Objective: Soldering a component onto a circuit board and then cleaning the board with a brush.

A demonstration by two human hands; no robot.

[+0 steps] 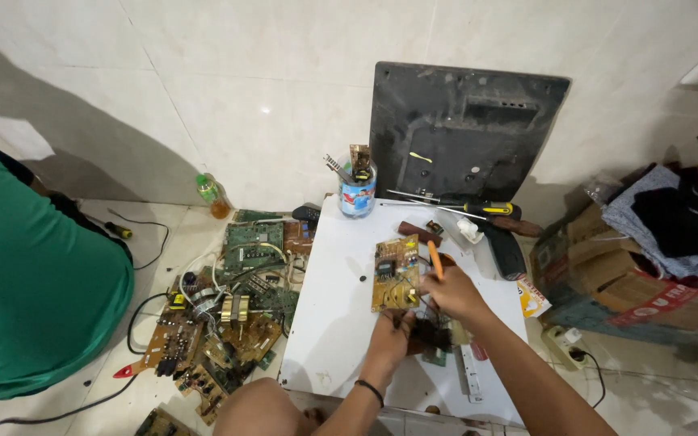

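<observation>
Hands busy: right hand (454,292) grips an orange-handled tool (435,260), left hand (389,333) pinches dark parts; a slip could scratch the yellow circuit board (395,273).

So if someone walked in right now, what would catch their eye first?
Probably the yellowish circuit board lying mid-way on the white table, with the right hand holding an orange-handled tool over it and the left hand at its lower edge. Next, the heap of loose circuit boards on the floor to the left, and the black panel leaning against the wall behind.
</observation>
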